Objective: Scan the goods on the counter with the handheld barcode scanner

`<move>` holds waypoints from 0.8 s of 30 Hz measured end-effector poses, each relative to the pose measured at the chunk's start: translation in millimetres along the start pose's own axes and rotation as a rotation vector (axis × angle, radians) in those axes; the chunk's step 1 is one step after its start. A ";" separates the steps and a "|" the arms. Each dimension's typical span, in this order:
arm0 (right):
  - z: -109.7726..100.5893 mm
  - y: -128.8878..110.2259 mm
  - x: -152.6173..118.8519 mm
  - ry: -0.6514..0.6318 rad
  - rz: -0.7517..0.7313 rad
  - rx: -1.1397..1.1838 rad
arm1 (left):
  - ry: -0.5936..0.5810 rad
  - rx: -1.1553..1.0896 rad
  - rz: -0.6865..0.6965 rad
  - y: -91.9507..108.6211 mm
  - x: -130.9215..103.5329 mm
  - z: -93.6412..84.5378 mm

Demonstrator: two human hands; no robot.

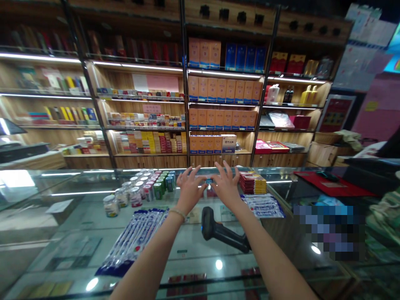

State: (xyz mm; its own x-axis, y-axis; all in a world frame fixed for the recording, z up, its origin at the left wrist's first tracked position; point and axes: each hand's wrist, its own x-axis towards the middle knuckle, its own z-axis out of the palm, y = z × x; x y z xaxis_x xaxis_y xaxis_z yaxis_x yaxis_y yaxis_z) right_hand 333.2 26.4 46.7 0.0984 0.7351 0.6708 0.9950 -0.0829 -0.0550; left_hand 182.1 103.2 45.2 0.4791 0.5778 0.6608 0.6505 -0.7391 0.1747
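Observation:
Both arms reach forward over the glass counter (pixel 190 260). My left hand (pixel 191 187), with a band at the wrist, has its fingers spread beside the rows of small cans. My right hand (pixel 225 185) is also spread, left of a stack of red and yellow packets (pixel 252 183). The two thumbs point toward each other; a small bluish patch shows between them, too small to make out. Nearer me, a black barcode scanner (pixel 220 231) lies on the glass between my forearms, its handle end beside my right forearm.
At left stand green cans (pixel 158 191) and lidded jars (pixel 111 206), with long blue-and-white packets (pixel 134 241) in front. More blue-and-white packets (pixel 264 206) lie at right, near a red mat (pixel 334 183). Shelves with orange boxes (pixel 221 118) line the wall.

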 end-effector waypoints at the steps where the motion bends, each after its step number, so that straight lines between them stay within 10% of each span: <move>1: 0.4 0.5 -2.1 0.003 0.005 0.006 | 0.002 0.001 0.003 0.4 -2.0 0.7; 24: 14.3 21.9 -7.8 0.169 0.291 0.453 | 0.150 -0.169 -0.064 -20.4 -12.5 14.6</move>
State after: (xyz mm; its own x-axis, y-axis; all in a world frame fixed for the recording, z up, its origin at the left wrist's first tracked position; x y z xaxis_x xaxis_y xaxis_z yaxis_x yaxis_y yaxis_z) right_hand 354.5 28.5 29.7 0.4029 0.6038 0.6878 0.8379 0.0589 -0.5426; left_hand 171.4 116.2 22.7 0.3388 0.5770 0.7432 0.5630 -0.7572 0.3312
